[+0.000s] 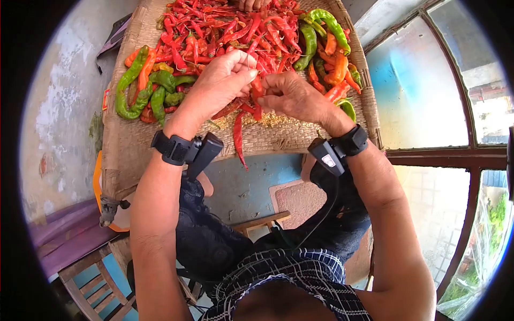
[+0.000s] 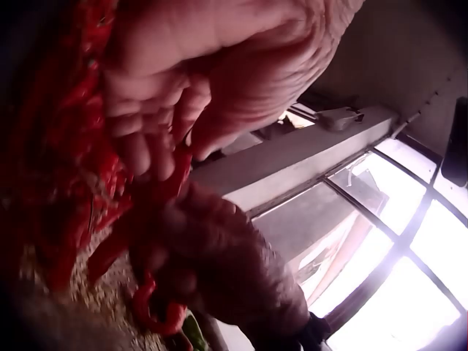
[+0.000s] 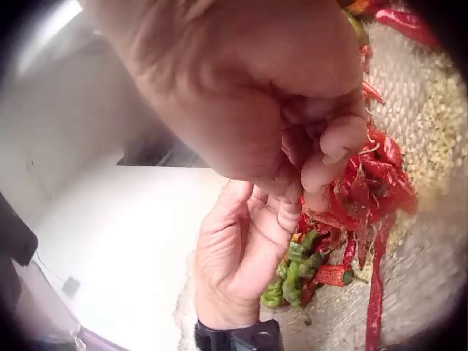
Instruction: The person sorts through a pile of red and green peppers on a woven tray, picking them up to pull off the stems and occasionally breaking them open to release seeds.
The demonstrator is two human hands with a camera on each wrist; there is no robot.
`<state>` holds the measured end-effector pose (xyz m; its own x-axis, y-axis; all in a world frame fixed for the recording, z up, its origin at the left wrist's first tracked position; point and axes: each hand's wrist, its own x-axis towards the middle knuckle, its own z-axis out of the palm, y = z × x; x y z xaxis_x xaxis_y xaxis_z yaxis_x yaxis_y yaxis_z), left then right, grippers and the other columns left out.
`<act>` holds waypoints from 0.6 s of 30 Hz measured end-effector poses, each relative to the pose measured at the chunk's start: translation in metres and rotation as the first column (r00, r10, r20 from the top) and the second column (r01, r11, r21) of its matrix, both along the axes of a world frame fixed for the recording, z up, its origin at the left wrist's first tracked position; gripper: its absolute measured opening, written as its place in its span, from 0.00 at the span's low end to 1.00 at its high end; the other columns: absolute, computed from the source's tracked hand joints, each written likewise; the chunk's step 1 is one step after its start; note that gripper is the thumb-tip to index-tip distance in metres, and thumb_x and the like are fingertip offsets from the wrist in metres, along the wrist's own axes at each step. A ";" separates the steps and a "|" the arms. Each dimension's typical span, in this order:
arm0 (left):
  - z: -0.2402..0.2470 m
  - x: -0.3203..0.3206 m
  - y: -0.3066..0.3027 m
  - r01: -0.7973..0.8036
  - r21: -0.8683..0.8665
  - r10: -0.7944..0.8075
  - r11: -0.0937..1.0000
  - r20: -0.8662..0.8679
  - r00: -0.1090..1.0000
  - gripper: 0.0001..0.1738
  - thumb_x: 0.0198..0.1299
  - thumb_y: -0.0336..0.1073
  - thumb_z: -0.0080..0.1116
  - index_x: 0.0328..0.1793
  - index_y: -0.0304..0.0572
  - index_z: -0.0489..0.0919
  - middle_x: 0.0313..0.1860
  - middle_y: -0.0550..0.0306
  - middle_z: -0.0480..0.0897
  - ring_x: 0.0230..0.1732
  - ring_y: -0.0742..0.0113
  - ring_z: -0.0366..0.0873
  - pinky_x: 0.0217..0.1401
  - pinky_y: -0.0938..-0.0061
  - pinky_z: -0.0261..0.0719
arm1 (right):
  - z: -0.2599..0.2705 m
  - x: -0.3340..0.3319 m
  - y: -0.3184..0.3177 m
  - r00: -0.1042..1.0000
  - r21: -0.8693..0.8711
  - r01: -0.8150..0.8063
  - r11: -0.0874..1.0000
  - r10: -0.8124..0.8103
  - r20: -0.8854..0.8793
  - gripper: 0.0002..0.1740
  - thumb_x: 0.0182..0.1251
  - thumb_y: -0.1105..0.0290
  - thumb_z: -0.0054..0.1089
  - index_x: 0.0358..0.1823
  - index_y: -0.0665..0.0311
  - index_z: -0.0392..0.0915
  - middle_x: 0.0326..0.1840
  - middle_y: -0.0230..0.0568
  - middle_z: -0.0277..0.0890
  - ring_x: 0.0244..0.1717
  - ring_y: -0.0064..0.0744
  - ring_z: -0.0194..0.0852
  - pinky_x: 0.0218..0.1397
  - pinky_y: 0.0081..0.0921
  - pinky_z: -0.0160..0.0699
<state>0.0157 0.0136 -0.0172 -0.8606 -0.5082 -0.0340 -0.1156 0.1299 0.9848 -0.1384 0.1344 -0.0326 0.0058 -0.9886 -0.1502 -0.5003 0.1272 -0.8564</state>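
Note:
Both hands work on one red chili pepper (image 1: pixel 257 92) above the near side of a woven tray (image 1: pixel 176 142). With thumb and fingers curled together, the left hand (image 1: pixel 222 80) pinches the pepper's upper end, seen also in the left wrist view as a red tip (image 2: pixel 180 170) under its fingers. The right hand (image 1: pixel 300 96) grips the same pepper lower down, thumb against it; in the right wrist view its curled fingers (image 3: pixel 333 150) hide most of the pepper. Loose red chilies lie just beneath, one long dried chili (image 1: pixel 239 140) hanging toward the tray's near edge.
A heap of red chilies (image 1: pixel 214 32) fills the tray's far middle, with green peppers (image 1: pixel 128 88) at left and orange peppers (image 1: pixel 337 69) at right. Pale seeds (image 1: pixel 284 121) are scattered near the front. Another person's hand (image 1: pixel 250 4) shows at the far edge. Windows (image 1: pixel 417 85) stand at right.

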 end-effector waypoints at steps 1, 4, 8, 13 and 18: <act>0.003 0.004 -0.003 -0.003 -0.001 0.003 1.000 0.000 1.000 0.11 0.64 0.37 0.54 0.47 0.39 0.75 0.34 0.64 0.77 0.32 0.79 0.73 0.37 0.80 0.74 | 0.001 -0.004 0.000 1.000 -0.001 -0.003 1.000 0.003 0.000 0.13 0.65 0.62 0.60 0.38 0.66 0.77 0.25 0.30 0.76 0.27 0.15 0.70 0.26 0.16 0.66; 0.015 0.016 -0.009 0.246 -0.519 -0.074 0.818 0.330 0.941 0.12 0.56 0.39 0.59 0.33 0.36 0.77 0.20 0.58 0.75 0.25 0.70 0.74 0.32 0.71 0.73 | 0.016 -0.020 0.003 0.962 0.109 -0.150 0.983 0.171 -0.215 0.10 0.64 0.66 0.58 0.37 0.67 0.77 0.24 0.29 0.74 0.26 0.17 0.71 0.25 0.16 0.67; -0.010 0.022 0.006 0.432 -0.651 -0.103 0.625 0.479 0.872 0.15 0.52 0.43 0.57 0.28 0.38 0.72 0.24 0.49 0.77 0.30 0.50 0.76 0.34 0.60 0.72 | 0.024 -0.036 -0.001 0.974 -0.084 0.221 0.972 -0.217 0.062 0.15 0.65 0.64 0.58 0.46 0.69 0.77 0.29 0.32 0.77 0.28 0.19 0.73 0.26 0.16 0.70; -0.040 0.019 0.009 0.407 -0.752 -0.163 0.519 0.380 0.910 0.09 0.50 0.37 0.55 0.33 0.39 0.72 0.28 0.47 0.78 0.35 0.44 0.77 0.37 0.56 0.71 | 0.004 -0.035 -0.003 0.912 -0.220 0.376 0.900 -0.401 -0.082 0.21 0.63 0.65 0.58 0.55 0.68 0.75 0.28 0.39 0.79 0.29 0.26 0.76 0.33 0.26 0.78; -0.016 0.013 0.001 0.355 -0.553 -0.120 0.754 0.415 0.902 0.07 0.49 0.29 0.57 0.32 0.37 0.70 0.23 0.53 0.76 0.26 0.61 0.75 0.28 0.64 0.70 | -0.008 -0.008 0.006 0.968 -0.103 0.072 0.992 -0.094 -0.232 0.19 0.61 0.58 0.62 0.44 0.67 0.79 0.30 0.40 0.81 0.29 0.29 0.79 0.33 0.27 0.79</act>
<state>0.0282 0.0146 -0.0328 -0.9482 -0.3015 -0.1004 -0.3004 0.7478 0.5921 -0.1468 0.1406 -0.0404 -0.1013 -0.9939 -0.0444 -0.6810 0.1018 -0.7252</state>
